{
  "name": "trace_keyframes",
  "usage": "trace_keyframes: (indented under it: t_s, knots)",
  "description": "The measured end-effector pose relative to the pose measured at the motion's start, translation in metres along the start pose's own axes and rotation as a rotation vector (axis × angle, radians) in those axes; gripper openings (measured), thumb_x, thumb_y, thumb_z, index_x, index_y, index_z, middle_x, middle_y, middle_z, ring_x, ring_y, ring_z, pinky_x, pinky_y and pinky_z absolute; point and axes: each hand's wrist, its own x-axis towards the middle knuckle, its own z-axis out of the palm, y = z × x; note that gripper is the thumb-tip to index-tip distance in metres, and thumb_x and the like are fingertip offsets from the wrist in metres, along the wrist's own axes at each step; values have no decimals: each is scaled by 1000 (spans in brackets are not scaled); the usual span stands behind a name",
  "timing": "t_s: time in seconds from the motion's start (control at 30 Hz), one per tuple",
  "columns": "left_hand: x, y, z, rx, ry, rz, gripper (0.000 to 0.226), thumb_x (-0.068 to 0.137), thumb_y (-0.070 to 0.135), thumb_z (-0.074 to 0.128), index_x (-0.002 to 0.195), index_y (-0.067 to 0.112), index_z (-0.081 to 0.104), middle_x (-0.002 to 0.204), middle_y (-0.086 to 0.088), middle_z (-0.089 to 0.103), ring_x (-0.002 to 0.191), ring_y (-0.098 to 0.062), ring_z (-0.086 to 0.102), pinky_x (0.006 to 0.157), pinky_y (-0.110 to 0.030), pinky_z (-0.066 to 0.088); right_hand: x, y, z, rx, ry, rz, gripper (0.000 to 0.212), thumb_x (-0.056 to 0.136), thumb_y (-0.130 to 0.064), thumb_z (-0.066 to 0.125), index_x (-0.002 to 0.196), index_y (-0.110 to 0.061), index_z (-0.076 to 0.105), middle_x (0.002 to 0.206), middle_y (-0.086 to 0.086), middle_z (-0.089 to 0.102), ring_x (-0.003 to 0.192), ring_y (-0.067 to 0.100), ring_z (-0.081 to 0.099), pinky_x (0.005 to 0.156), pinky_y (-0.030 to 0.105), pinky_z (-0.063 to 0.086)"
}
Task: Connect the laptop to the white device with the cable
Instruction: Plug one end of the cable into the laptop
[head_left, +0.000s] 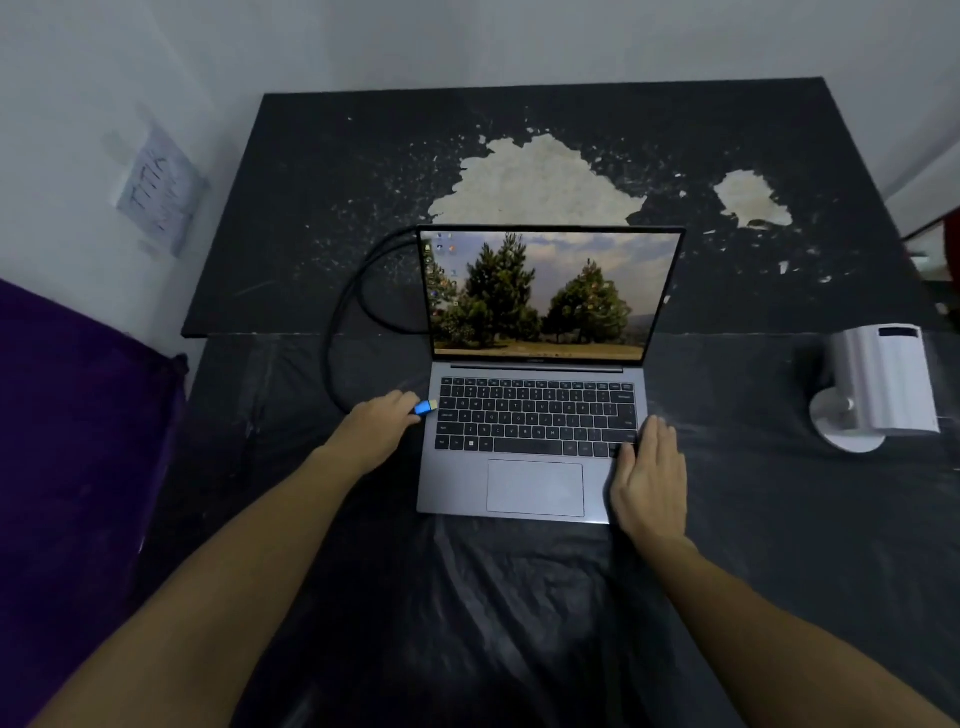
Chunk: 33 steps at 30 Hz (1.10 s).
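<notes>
An open grey laptop (535, 488) sits in the middle of the black table, its screen showing pine trees. My left hand (376, 426) is closed around the blue plug (426, 407) of a black cable (337, 322), with the plug tip right at the laptop's left edge. The cable loops back over the table and disappears behind the screen. My right hand (649, 473) lies flat and open on the laptop's right front corner, fingers on the keyboard edge. The white device (878, 384) stands on a round base at the right, apart from both hands.
The black table top (322, 208) has large pale patches where its coating is worn off. Crinkled black plastic sheet (519, 597) covers the near part. A purple cloth (67, 415) lies at the left. A paper note (156, 192) hangs on the left wall.
</notes>
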Motion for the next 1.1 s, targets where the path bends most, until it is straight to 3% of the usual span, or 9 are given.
trace_keyframes:
  t_s: [0.13,0.5,0.7,1.1]
  knots:
    - [-7,-4,5,-50,71,-57,12,101,22,49,112,18,47,89,3,59,71,-25,57,66,-36,36,-1,1,2,-10,15,-8,59,106,-36,23,157,-6,21,163,13,27,152,28,18,121,49,20]
    - [-4,-14,7,46,157,-23,28,95,8,59,123,4,62,116,-15,62,94,-34,54,80,-46,47,-1,2,1,3,34,-25,57,105,-33,27,155,-4,25,161,15,31,150,31,22,121,49,20]
    - [1,-16,2,43,148,93,30,91,-1,63,120,-1,65,110,-18,64,93,-35,53,83,-48,50,-1,-1,1,8,42,-21,56,105,-30,30,154,-3,27,159,16,33,149,33,23,119,50,21]
    - [14,-12,-2,8,191,60,31,91,-3,61,122,-4,64,110,-22,65,91,-38,54,82,-49,50,0,-1,2,7,45,-17,57,105,-31,30,154,-4,27,160,15,32,150,31,22,120,48,19]
